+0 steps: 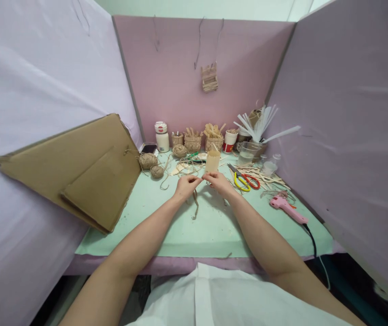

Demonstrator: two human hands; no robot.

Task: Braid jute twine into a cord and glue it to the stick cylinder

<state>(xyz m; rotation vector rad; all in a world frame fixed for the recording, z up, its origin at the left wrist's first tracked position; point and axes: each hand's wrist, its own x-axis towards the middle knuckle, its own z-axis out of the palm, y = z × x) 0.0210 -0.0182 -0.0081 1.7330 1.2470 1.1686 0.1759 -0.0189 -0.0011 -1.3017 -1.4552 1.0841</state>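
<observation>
Head view: left hand [187, 185] and right hand [218, 182] pinch coarse brown twine [196, 204] (kinked end dangling); round twine balls [157, 171] leftward.

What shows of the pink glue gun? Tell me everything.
The pink glue gun lies on the green tabletop, toward its right side. Its casing looks like plastic, bulkier at the far end, with the handle toward the near right. A black cord leaves the handle and drops past the table's edge. No one holds it; whether it's on can't be told.

No text, brand or number can be read. Red printing is seen on bottle [162, 139] and cup [230, 139], too small to be made out.
</observation>
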